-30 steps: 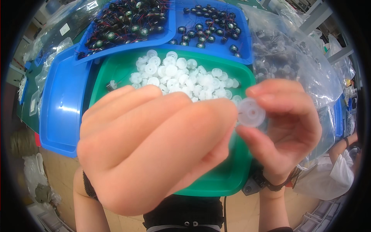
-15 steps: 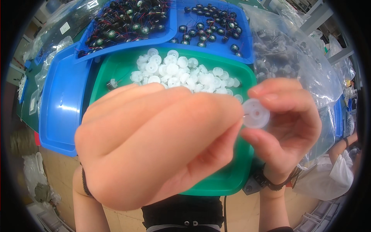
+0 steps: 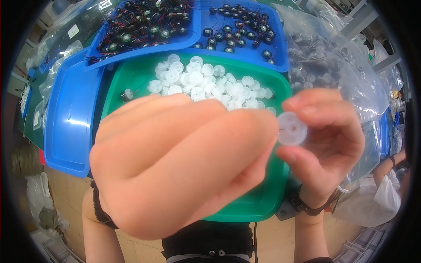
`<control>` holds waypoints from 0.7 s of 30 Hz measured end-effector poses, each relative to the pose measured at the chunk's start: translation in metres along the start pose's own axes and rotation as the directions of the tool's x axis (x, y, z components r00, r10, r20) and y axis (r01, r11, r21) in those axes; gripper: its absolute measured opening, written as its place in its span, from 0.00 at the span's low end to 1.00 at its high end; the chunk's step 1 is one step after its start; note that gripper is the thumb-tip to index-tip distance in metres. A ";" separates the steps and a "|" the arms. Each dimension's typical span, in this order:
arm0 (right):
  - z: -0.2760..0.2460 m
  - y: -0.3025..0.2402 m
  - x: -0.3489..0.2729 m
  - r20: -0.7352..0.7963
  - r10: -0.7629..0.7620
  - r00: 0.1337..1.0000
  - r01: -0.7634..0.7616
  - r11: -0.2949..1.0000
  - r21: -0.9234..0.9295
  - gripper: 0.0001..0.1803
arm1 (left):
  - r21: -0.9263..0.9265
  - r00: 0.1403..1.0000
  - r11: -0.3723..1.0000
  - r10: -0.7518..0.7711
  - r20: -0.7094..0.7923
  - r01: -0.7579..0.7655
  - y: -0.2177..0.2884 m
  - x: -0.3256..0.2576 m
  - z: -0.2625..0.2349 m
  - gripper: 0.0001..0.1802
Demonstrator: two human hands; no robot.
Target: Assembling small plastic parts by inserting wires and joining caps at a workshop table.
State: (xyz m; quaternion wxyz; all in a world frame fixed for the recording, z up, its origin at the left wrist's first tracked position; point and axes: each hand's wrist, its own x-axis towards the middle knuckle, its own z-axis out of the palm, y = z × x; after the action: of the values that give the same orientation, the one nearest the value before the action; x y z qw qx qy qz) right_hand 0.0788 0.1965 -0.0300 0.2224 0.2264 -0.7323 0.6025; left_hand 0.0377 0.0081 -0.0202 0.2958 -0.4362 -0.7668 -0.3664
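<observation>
Where the view begins on the left, a green worktop (image 3: 37,94) shows beyond a blue tray (image 3: 70,114), whose near end stops just beside the left hand (image 3: 184,162) as seen from above. That hand is curled like a loose fist, its back to the camera; its fingertips are hidden, so I cannot tell what they grip. Beyond it, a heaped tray (image 3: 171,46) is full of motors (image 3: 149,26) with red and dark wires, its front rim reaching to the far edge of the green tray (image 3: 250,208).

The green tray spreads below both hands. White discs (image 3: 201,79) crowd its far part, beyond the left hand, and one loose motor (image 3: 127,94) lies near its left wall. Nearer, green floor shows between the left hand and the right wrist, up to the curved near edge. Farther off, a third tray (image 3: 245,57) holds motors spread more thinly, with blue showing between them.

Between the hands, over the green tray's right side, is the held disc (image 3: 292,129): its left edge meets the left forefinger, and the right hand (image 3: 331,131) pinches it between thumb and forefinger. Right of that hand, a clear bag (image 3: 359,92) of dark parts crowds its outer side; lower, a white bag (image 3: 372,201) bulges beside another person's forearm (image 3: 383,171).
</observation>
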 end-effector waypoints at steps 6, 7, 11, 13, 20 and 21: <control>0.000 0.000 0.001 0.011 -0.027 1.000 0.028 0.999 -0.023 0.20 | 0.080 0.998 0.996 0.047 0.030 -0.050 0.013 0.015 0.001 0.13; 0.000 0.000 0.002 0.022 -0.039 0.999 0.039 0.999 -0.030 0.20 | 0.139 0.995 0.986 0.079 0.060 -0.087 0.017 0.020 0.001 0.13; -0.004 0.007 0.002 0.067 -0.130 0.989 0.132 0.991 -0.032 0.19 | 0.150 0.995 0.989 -0.005 0.097 -0.010 0.012 0.010 -0.002 0.12; -0.003 0.007 0.001 0.065 -0.115 0.991 0.116 0.993 -0.019 0.19 | 0.188 0.995 0.978 0.084 0.057 -0.094 0.010 0.010 0.001 0.11; -0.004 0.004 0.002 0.043 -0.130 0.991 0.131 0.991 -0.030 0.20 | -0.072 0.951 0.949 -0.309 -0.025 0.307 0.022 0.007 -0.002 0.13; -0.003 0.003 0.001 0.015 -0.080 0.997 0.080 0.996 -0.031 0.20 | -0.052 0.974 0.973 -0.226 0.008 0.226 0.016 0.004 -0.002 0.12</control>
State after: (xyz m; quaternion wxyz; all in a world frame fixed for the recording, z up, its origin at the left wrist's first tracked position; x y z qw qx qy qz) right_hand 0.0763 0.1997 -0.0316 0.2449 0.2562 -0.7335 0.5799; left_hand 0.0502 0.0137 -0.0106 0.2400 -0.3543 -0.8016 -0.4175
